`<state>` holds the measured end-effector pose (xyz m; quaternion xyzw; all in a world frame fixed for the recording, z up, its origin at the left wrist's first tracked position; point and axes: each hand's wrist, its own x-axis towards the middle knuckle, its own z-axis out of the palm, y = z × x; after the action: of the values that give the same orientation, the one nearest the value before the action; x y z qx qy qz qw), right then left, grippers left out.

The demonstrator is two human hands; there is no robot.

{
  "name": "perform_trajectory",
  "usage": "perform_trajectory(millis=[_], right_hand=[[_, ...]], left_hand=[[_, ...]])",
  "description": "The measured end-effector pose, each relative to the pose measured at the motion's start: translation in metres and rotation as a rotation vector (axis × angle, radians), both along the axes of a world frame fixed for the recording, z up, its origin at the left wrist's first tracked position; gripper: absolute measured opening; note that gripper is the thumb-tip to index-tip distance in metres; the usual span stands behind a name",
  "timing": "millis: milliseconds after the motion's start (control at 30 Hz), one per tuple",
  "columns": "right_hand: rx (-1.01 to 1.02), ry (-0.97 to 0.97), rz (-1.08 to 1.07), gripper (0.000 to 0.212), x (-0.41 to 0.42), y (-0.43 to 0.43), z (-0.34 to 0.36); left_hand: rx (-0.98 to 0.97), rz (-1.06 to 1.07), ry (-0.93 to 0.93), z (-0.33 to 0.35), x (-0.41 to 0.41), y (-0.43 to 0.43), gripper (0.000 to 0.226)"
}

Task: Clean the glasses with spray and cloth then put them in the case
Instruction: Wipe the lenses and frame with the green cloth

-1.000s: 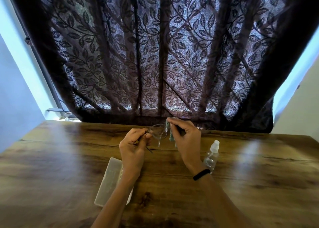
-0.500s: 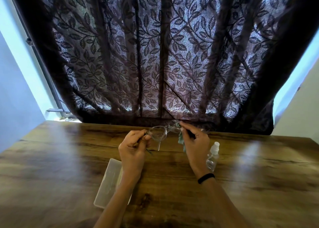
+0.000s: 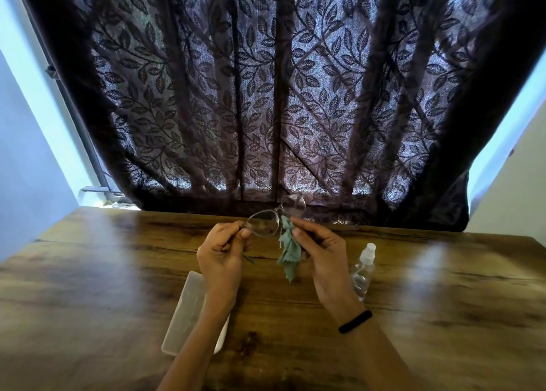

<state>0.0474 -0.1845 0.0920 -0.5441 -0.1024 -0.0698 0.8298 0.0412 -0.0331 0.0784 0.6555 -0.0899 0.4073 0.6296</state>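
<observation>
Cloth [image 3: 288, 250] slid off lens, now dangling from our right hand [image 3: 322, 254]; left hand [image 3: 221, 251] pinches glasses [image 3: 276, 220] by temple. Loose pinch risks drop onto table [image 3: 443, 302].

Glossy wood table [image 3: 443, 316], matt cloth [image 3: 291, 256], clear plastic bottle [image 3: 362, 272].

- The glasses [image 3: 276, 217] are held above the table [image 3: 443, 287], before the curtain [image 3: 266, 95].
- The case [image 3: 184, 312] lies on the table, left.
- The spray bottle [image 3: 364, 268] lies right, beside the right hand [image 3: 325, 257].
</observation>
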Motion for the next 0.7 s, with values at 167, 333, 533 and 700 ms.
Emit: perform_trajectory(millis=[167, 333, 533, 700], right_hand=[[0.224, 0.108, -0.062, 0.021, 0.008, -0.021, 0.000], [0.200, 0.054, -0.142, 0.023, 0.015, -0.033, 0.007], [0.046, -0.022, -0.110, 0.032, 0.021, -0.030, 0.016], [-0.149, -0.085, -0.133, 0.033, 0.023, -0.027, 0.015]], left_hand=[[-0.053, -0.054, 0.049, 0.002, -0.004, 0.007, 0.027], [-0.157, -0.178, 0.129, 0.006, -0.009, 0.007, 0.017], [-0.235, -0.281, 0.237, 0.007, -0.013, 0.006, 0.013], [-0.391, -0.344, 0.321, 0.003, -0.012, 0.006, 0.015]])
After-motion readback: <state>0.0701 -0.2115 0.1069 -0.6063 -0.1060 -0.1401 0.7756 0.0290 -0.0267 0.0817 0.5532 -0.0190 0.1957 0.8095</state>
